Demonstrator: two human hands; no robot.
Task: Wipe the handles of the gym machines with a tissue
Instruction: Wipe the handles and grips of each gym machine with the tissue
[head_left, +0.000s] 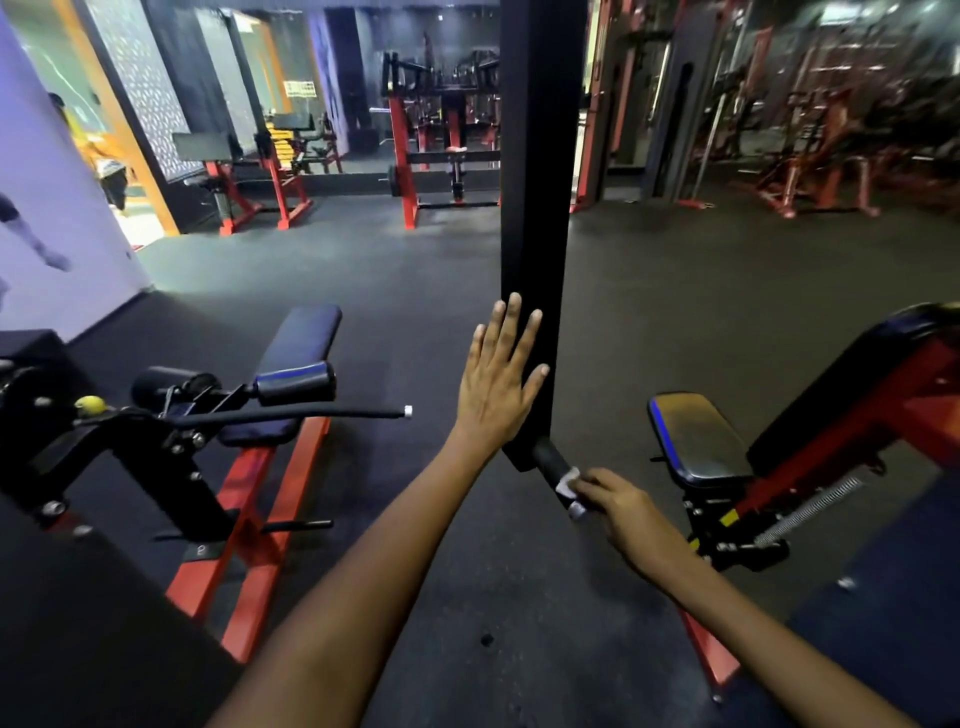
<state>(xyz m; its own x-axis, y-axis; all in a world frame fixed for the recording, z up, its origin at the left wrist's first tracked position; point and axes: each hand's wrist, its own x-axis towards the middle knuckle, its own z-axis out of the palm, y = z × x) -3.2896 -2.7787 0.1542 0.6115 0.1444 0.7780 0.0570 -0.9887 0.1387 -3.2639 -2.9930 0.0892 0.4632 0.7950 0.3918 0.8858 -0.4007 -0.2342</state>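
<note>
A short black handle (551, 462) with a silver end cap sticks out from the bottom of a tall black machine arm (537, 234) in the centre. My right hand (621, 512) pinches a small white tissue (567, 480) against that handle near its tip. My left hand (498, 382) lies flat and open on the left face of the black arm, fingers spread and pointing up. To the left, another machine carries a long thin black handle (291, 414) with a white end cap.
A red-framed bench with a dark blue pad (298, 353) stands at the left. A seat (696, 441) on a red frame with a spring sits at the right. More red machines (410, 156) line the far wall. A person (98, 150) stands in the doorway at the far left.
</note>
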